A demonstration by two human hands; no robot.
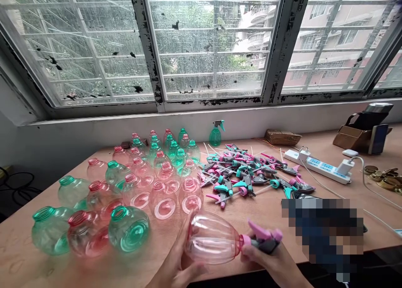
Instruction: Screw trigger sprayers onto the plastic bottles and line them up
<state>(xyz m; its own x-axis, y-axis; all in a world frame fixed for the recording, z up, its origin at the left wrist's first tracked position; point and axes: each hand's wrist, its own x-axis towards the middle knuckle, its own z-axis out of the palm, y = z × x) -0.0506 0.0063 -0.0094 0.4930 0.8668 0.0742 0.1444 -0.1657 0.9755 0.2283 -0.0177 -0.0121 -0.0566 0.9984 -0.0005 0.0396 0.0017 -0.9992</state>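
In front of me a clear pink spray bottle [213,237] lies on its side in the air, its neck toward the right. My left hand [182,254] wraps round its base end. A pink and grey trigger sprayer [265,240] sits on the neck, and my right hand [262,256] grips it at the pink collar. Whether the collar is fully tightened cannot be seen. To the left stand many open-necked bottles, pink [162,202] and green [129,229]. Behind my right hand lies a heap of loose trigger sprayers [241,171] with pale tubes.
One green bottle with a sprayer fitted [215,135] stands by the wall. A white power strip [317,166] with plugged-in cables lies at right, near a brown package [282,137], an open box [353,135] and a phone [378,139]. A blurred patch hides something at front right.
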